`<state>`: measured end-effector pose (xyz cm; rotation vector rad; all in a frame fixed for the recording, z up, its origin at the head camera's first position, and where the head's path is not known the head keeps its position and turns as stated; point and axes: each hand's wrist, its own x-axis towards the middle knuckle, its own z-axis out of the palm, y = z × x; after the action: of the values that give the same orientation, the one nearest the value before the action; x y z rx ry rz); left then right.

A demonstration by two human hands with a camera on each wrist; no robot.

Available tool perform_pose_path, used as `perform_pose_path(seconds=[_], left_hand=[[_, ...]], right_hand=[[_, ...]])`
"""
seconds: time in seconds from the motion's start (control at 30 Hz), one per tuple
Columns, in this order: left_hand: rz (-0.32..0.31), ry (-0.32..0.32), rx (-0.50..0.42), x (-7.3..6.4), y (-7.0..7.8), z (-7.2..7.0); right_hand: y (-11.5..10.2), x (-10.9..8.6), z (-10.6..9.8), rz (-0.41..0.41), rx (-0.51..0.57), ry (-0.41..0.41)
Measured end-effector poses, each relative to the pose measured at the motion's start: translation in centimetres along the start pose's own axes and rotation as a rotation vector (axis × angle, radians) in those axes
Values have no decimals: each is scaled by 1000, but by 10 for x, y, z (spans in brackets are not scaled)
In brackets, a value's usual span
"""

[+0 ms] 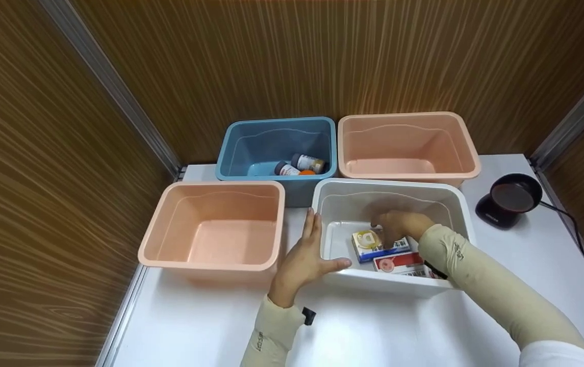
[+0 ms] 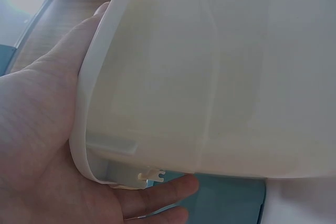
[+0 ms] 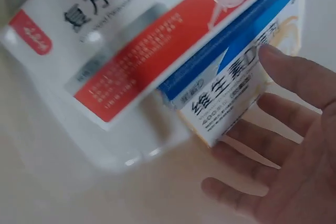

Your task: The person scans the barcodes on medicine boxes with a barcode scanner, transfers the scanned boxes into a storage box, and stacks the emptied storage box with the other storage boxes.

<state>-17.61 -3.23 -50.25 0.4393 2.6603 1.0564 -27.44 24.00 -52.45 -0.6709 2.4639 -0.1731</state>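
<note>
A white bin (image 1: 394, 279) holds a blue, white and yellow vitamin D box (image 1: 368, 243) and a red-and-white medicine box (image 1: 399, 264). My right hand (image 1: 399, 227) reaches down inside the bin. In the right wrist view, its thumb and fingers lie spread and loosely bent at the vitamin D box (image 3: 226, 87); whether they press on it is unclear. The red-and-white box (image 3: 142, 40) lies beside that one. My left hand (image 1: 299, 262) rests against the bin's near left corner, fingers straight along the side and thumb over the front rim (image 2: 84, 93).
Behind the white bin are a blue bin (image 1: 276, 122), with several small bottles (image 1: 308, 163) in it, and a peach bin (image 1: 404, 118). Another peach bin (image 1: 210, 266) stands at the left. A black device (image 1: 508, 201) with a cable sits at the right. Wood-grain panels (image 1: 271, 56) enclose the white table.
</note>
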Motion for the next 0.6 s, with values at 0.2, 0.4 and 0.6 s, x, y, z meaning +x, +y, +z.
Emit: perform_pose_path(seconds=[0.2, 0.4, 0.6], left_hand=[[-5, -4, -1, 1, 1, -1], [12, -1, -8, 1, 1, -1], [-6, -10, -1, 1, 1, -1]], right_hand=[[1, 0, -2, -24, -20, 30], [-2, -3, -9, -74, -25, 47], [-13, -4, -19, -69, 38, 96]])
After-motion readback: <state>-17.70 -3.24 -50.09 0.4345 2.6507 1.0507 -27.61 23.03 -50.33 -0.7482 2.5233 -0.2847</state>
